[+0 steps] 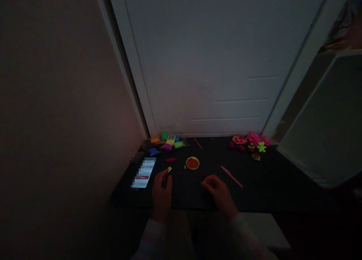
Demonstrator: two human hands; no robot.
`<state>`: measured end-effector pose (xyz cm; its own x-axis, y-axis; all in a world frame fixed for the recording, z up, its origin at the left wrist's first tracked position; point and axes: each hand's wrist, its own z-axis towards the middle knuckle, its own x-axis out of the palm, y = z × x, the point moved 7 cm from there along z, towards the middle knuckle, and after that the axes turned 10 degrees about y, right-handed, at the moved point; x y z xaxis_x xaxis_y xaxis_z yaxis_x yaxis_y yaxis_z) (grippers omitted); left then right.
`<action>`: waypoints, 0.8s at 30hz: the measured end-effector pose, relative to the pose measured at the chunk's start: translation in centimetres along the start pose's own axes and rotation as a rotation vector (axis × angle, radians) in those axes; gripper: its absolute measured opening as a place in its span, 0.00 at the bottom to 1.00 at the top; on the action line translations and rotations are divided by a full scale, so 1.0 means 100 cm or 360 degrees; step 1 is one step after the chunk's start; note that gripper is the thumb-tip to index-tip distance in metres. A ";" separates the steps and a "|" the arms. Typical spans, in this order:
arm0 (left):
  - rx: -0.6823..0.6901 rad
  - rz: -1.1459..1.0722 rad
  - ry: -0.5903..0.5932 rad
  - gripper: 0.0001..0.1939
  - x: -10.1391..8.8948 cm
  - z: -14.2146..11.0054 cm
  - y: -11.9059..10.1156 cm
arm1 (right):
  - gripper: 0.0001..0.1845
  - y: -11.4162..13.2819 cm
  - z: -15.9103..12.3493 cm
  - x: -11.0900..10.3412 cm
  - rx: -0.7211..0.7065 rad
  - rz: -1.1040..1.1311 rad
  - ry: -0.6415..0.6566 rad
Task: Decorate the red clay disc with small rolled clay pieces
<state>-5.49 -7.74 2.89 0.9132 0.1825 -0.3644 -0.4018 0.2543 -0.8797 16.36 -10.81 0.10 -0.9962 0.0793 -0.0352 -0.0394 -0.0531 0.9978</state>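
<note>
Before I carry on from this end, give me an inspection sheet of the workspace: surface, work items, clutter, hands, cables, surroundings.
Surface: dark tabletop, dimly lit.
Work items: small yellow piece; yellow-rimmed red disc ahead of the hands; pink knife-shaped tool right of the disc.
Clutter: lit phone at left; coloured packets at back left; pink flower shapes at back right.
Hands: left hand pinches the yellow piece; right hand is curled, contents unclear.
Cables: nothing seen.
Surroundings: white panel behind, wall at left.
</note>
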 end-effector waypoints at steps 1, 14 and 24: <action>-0.0037 -0.0045 0.0038 0.15 0.003 -0.004 0.000 | 0.14 0.000 0.000 0.000 0.0004 -0.0003 0.0013; -0.0127 -0.0292 0.0652 0.10 0.080 -0.022 -0.016 | 0.14 0.001 0.000 -0.003 -0.0020 -0.0113 -0.0018; -0.0199 -0.0310 0.0767 0.10 0.077 -0.021 -0.010 | 0.15 0.002 0.000 -0.004 0.0050 -0.0164 0.0040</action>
<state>2.08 -8.63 0.32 0.9096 -0.3208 -0.2640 -0.2376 0.1195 -0.9640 16.73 -10.87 0.30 -0.9886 0.0577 -0.1389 -0.1400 -0.0147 0.9900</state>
